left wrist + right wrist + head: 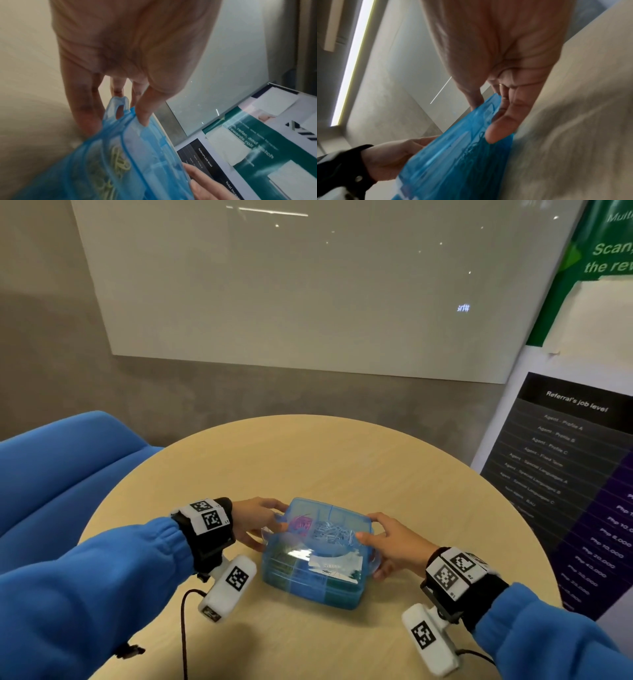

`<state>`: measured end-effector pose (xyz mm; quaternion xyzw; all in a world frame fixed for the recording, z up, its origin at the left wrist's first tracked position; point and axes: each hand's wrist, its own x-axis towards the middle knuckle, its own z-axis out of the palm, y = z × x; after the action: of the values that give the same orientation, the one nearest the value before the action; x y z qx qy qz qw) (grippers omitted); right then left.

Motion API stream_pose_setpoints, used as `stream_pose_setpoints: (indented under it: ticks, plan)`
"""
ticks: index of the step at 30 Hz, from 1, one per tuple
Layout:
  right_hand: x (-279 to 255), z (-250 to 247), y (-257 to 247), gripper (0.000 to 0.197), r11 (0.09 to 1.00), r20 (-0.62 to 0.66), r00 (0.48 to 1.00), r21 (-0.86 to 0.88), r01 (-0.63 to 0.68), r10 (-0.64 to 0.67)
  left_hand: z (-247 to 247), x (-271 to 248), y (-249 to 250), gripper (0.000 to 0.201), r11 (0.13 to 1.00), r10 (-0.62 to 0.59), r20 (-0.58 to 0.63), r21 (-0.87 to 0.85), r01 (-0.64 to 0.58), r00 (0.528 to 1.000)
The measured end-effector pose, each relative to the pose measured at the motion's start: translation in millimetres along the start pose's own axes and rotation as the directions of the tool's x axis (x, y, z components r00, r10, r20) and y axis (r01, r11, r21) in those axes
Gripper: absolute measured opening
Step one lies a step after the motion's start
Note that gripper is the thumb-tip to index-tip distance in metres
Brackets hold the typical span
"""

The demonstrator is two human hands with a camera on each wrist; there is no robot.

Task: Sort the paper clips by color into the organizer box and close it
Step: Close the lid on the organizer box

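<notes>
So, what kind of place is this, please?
Probably an office meeting or break room: a whiteboard on the wall, a staff referral poster listing job levels, and a small round table beside a blue sofa.

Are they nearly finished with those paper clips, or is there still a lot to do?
Nearly finished, it seems. The clips already lie in separate compartments of the blue box, and none shows loose on the table. The lid is down over them. Left hand and right hand grip the box's ends. Left: latching it, if not yet snapped; I cannot tell.
</notes>
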<state>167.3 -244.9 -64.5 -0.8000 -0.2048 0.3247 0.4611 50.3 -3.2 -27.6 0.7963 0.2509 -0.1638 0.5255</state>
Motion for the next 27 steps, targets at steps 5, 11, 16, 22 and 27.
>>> stream_pose_setpoints:
  ticks: [5, 11, 16, 22, 27]
  plan:
    - [2.2, 1.6, 1.7, 0.042, 0.999, 0.012, 1.000, 0.027, -0.018, 0.018, 5.3, -3.7, -1.1, 0.030, 0.995, -0.022, -0.081, -0.102, 0.014, 0.996]
    - [2.3, 3.1, 5.1, 0.041, 0.999, 0.031, 1.000, 0.048, 0.000, -0.002, 7.0, -2.3, -3.6, 0.033, 0.988, -0.004, -0.158, -0.154, -0.020, 0.987]
    - [-0.2, 5.1, 6.4, 0.039, 0.993, 0.030, 0.998, 0.110, 0.043, -0.047, 3.1, -4.3, 2.0, 0.037, 0.989, -0.027, -0.115, -0.149, 0.010, 0.993]
    - [-6.1, 3.9, 4.2, 0.036, 0.991, 0.039, 0.996, 0.104, 0.079, -0.084, 3.6, -2.5, -0.3, 0.032, 0.989, -0.024, -0.129, -0.149, 0.004, 0.991]
    - [-6.6, 3.1, 5.4, 0.037, 0.994, 0.027, 0.997, 0.078, 0.071, -0.073, -0.5, 0.3, -1.4, 0.031, 0.983, -0.032, -0.105, -0.183, 0.013, 0.994]
